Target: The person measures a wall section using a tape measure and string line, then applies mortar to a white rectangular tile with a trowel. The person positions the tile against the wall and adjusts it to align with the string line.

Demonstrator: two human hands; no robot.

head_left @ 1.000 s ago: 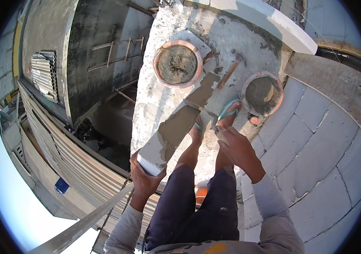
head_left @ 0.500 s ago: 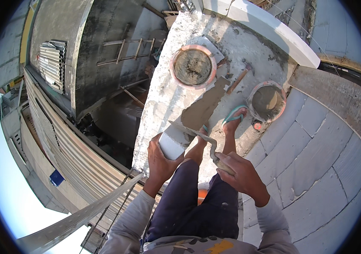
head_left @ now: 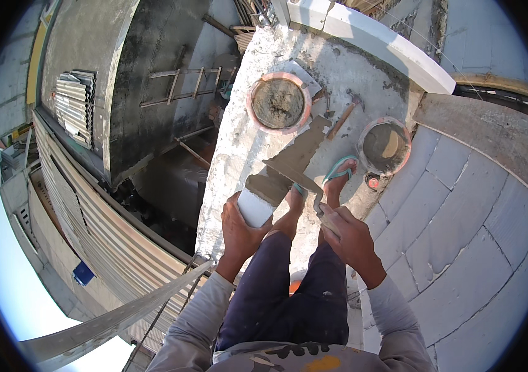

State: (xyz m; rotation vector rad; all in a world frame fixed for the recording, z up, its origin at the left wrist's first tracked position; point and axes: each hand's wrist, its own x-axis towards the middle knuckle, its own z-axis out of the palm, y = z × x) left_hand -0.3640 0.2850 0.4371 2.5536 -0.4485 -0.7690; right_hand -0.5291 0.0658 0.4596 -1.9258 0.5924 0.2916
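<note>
My left hand (head_left: 239,232) is closed around a small white block (head_left: 255,209), held low over the slab in front of my legs. Grey mortar (head_left: 267,187) coats the block's far end. In my right hand (head_left: 352,240) is the handle of a trowel (head_left: 298,176), its blade pointing up and left, just beyond the coated end. Whether the blade touches the block I cannot tell. Past it, a strip of wet mortar (head_left: 306,147) lies on the slab.
Two mortar-filled buckets stand ahead, one at centre (head_left: 307,106) and one to the right (head_left: 408,149). Between them lies a hammer (head_left: 343,120). A small red round object (head_left: 372,181) sits near my sandalled foot. White block wall (head_left: 444,223) bounds the right; the slab's left edge (head_left: 207,192) drops away.
The trowel blade has moved off the block, away from me and slightly right. A mortar layer now shows on the block's far end. My right hand has come a little closer in.
</note>
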